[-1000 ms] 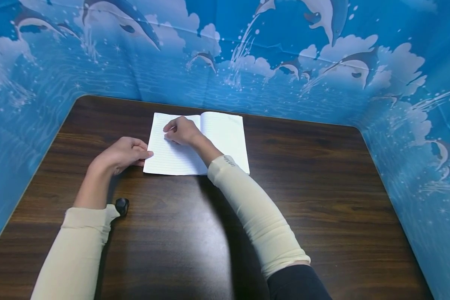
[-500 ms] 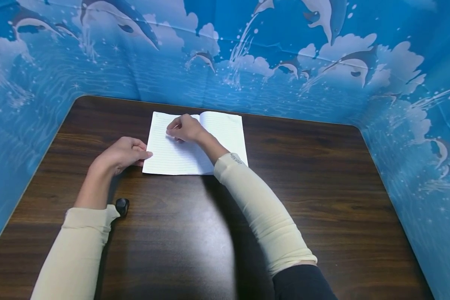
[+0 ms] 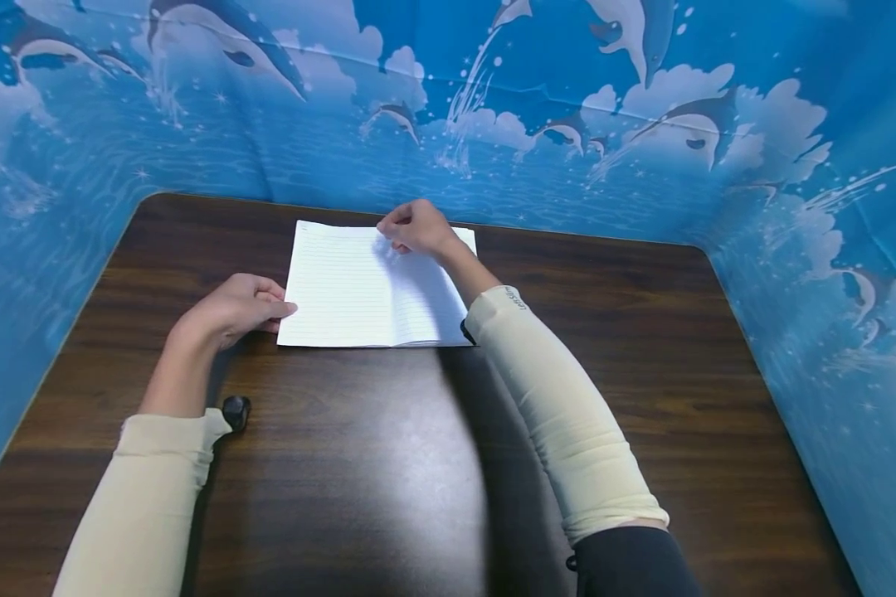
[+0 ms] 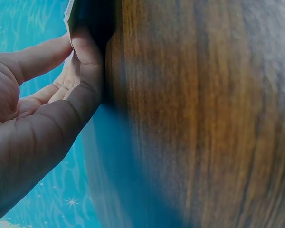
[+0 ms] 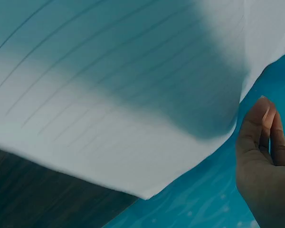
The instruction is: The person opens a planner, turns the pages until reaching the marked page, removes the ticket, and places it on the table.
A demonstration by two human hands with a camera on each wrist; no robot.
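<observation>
A lined notebook (image 3: 343, 290) lies open flat near the far edge of the table. At its left edge my left hand (image 3: 231, 311) pinches the paper, thumb on top and fingers underneath. The left wrist view shows the page edge between the thumb and fingers of that left hand (image 4: 47, 99). My right hand (image 3: 421, 228) is over the top of the notebook, by the centre fold, with its fingers loosely bent. In the right wrist view the right hand (image 5: 263, 152) appears beside the page's edge, a gap between its fingertips, and nothing shows in its grasp.
The dark wooden table (image 3: 358, 464) spreads out in front of and to both sides of the notebook. A blue curtain (image 3: 306, 141) with dolphins stands behind the table and along its sides. A small black device (image 3: 236, 412) sticks out at the left sleeve.
My right hand has moved right and away from me, from the left page to the top of the centre fold. The left hand keeps its hold on the notebook's edge.
</observation>
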